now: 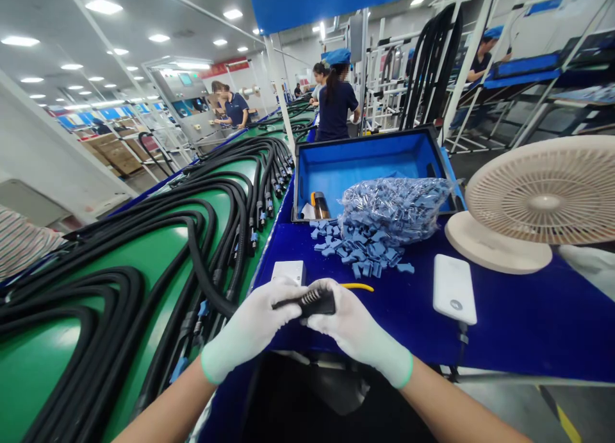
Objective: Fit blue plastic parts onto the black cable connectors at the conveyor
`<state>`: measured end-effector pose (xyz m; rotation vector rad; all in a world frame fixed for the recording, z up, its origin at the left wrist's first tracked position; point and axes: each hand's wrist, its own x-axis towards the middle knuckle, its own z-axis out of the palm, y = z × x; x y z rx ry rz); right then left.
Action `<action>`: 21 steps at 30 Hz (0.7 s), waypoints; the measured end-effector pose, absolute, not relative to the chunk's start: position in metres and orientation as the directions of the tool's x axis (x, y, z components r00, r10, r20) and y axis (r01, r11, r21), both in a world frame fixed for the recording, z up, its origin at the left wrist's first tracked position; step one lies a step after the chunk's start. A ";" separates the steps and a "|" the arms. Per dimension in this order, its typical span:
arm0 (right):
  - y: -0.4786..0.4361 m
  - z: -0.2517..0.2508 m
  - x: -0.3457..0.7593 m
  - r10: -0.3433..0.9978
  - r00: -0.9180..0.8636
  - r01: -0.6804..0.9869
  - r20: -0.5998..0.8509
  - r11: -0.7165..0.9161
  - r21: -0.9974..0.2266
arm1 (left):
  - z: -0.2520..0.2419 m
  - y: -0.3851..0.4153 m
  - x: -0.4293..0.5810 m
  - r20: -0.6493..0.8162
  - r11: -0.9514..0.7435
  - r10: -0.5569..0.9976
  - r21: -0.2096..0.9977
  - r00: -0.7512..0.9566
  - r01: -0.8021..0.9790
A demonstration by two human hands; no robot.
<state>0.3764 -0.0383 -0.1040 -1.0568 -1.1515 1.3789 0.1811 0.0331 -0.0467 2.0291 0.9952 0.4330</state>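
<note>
From the head camera, two hands in thin white gloves with green cuffs meet low in the middle. The left hand (252, 331) and the right hand (358, 331) are both closed around a black cable end (314, 302), one at each side. It is a short, hard, dark piece with little ribs like a spring. It is held just above the near edge of the blue table (528, 315), which looks soft like cloth.

A thin yellow wire (359, 286) pokes out just behind the right hand. A small white box (289, 270) lies flat just behind the left hand. Farther back is a pile of small blue plastic pieces (360, 247), and a clear crinkly bag (396, 204) full of the same pieces leans on a blue tray (365, 161).

To the right lie a smooth white power bank (454, 288) and a round cream fan (545, 196) with a grille of thin bars. To the left, many black ribbed hoses (144, 263) curve over a shiny green belt (158, 247).
</note>
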 end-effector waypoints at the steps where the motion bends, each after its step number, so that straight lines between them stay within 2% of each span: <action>1: -0.037 -0.104 0.375 0.993 -0.120 -0.183 -0.024 -0.046 -0.982 | -0.049 0.031 0.181 -0.030 -0.382 0.765 0.783 0.644 0.491; 4: -0.034 -0.103 0.375 0.986 -0.161 -0.237 -0.052 -0.090 -0.967 | -0.058 0.028 0.180 0.057 -0.462 0.732 0.774 0.679 0.433; 7: -0.033 -0.103 0.376 0.974 -0.217 -0.260 -0.060 -0.117 -0.958 | -0.063 0.027 0.178 0.161 -0.610 0.639 0.702 0.752 0.368; 9: -0.034 -0.103 0.377 0.965 -0.253 -0.275 -0.066 -0.137 -0.952 | -0.066 0.030 0.178 0.151 -0.650 0.594 0.669 0.790 0.361; 11: -0.035 -0.103 0.378 0.969 -0.238 -0.280 -0.063 -0.130 -0.951 | -0.067 0.035 0.181 0.080 -0.553 0.641 0.738 0.764 0.386; 13: -0.036 -0.102 0.379 0.979 -0.195 -0.256 -0.057 -0.107 -0.961 | -0.069 0.040 0.186 -0.036 -0.360 0.719 0.835 0.695 0.416; 15: -0.035 -0.103 0.380 0.984 -0.164 -0.225 -0.063 -0.099 -0.969 | -0.069 0.042 0.192 -0.112 -0.239 0.767 0.864 0.631 0.444; 17: -0.032 -0.105 0.380 0.987 -0.137 -0.243 -0.078 -0.109 -0.964 | -0.070 0.036 0.196 -0.069 -0.258 0.838 0.824 0.541 0.505; 19: -0.032 -0.109 0.377 0.995 -0.076 -0.318 -0.072 -0.092 -0.944 | -0.073 0.019 0.196 0.061 -0.319 0.904 0.756 0.424 0.571; 21: -0.036 -0.114 0.369 0.998 0.032 -0.409 -0.063 -0.044 -0.912 | -0.079 -0.002 0.192 0.061 -0.273 0.935 0.752 0.349 0.600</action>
